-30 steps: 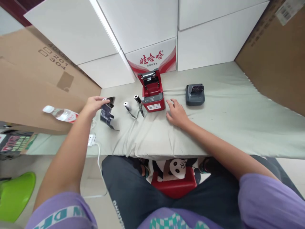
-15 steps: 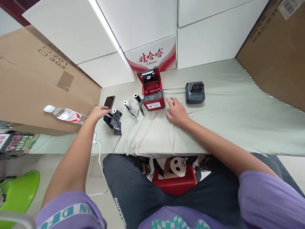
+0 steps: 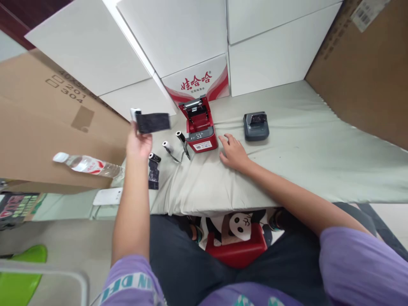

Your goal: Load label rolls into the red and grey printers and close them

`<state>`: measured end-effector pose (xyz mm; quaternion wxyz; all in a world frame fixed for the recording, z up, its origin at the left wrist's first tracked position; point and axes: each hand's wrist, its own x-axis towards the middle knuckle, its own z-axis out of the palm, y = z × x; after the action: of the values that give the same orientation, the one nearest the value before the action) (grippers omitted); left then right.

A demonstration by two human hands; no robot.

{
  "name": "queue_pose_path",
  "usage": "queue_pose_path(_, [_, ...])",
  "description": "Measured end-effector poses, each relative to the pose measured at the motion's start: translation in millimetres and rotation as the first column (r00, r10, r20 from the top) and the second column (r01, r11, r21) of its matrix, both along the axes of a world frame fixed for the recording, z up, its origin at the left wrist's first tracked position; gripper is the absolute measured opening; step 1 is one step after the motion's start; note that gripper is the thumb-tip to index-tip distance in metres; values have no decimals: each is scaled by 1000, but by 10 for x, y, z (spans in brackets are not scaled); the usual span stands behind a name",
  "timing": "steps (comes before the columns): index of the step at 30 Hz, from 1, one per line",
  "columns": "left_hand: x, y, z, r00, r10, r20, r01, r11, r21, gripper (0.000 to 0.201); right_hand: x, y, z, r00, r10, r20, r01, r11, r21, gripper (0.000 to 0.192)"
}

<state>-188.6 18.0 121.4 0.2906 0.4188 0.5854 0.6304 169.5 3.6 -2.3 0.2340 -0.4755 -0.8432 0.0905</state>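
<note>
My left hand (image 3: pixel 139 143) is raised above the table's left side, its fingers closed round a paper roll (image 3: pixel 135 114) with a white end. A dark strip (image 3: pixel 154 122) of its paper sticks out to the right. Below and right of my left hand, another black roll (image 3: pixel 155 157) lies with a dark strip trailing forward. Two more rolls, a white-ended one (image 3: pixel 167 146) and a black one (image 3: pixel 180 136), rest nearby with strips pulled out. My right hand (image 3: pixel 234 152) lies on the table, fingers spread, just right of a red printer (image 3: pixel 204 142) whose lid stands up.
Right of the printer is a dark grey device (image 3: pixel 256 126) with a dark strip on top. A plastic bottle (image 3: pixel 87 164) lies at the left, beside a cardboard box (image 3: pixel 63 127). A white power strip (image 3: pixel 107 196) is near the front edge. White boxes (image 3: pixel 178 34) line the back.
My left hand has picked up a paper roll with its dark strip and lifted it up and away from me. My right hand stays beside the printer. The view has shifted slightly.
</note>
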Motion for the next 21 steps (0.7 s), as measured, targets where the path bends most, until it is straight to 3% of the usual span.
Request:
queue_pose_path(2, [458,130,-81,981,-152,117,151,988,14,37,0,-4,8,1000,-2,3,2,1000,-3,72])
queue_pose_path(4, [850,228,-171,955,-275,107,279,960,-18,29,-1,-6,14,1000,-1,6,1,1000,-6,71])
queue_pose_path(8, [1285,336,-239,915,-396,79,398,917,-14,29,-6,-5,18,1000,-7,22,7,1000,-13,71])
queue_pose_path(12, [1371,367,-154,881,-452,142,447,892,65,25,-13,0,28,999,-10,35,11,1000,-16,70])
queue_pose_path(16, [1288,442,-68,838,-528,135,519,849,98,20,-22,4,54,999,-21,41,22,999,-34,70])
queue_pose_path(18, [1215,505,-57,829,-558,29,557,829,43,32,-25,5,65,999,-21,50,24,999,-48,69])
queue_pose_path(21, [1115,599,-75,778,-550,-304,517,835,-190,42,-28,10,67,998,-26,61,29,998,-55,69])
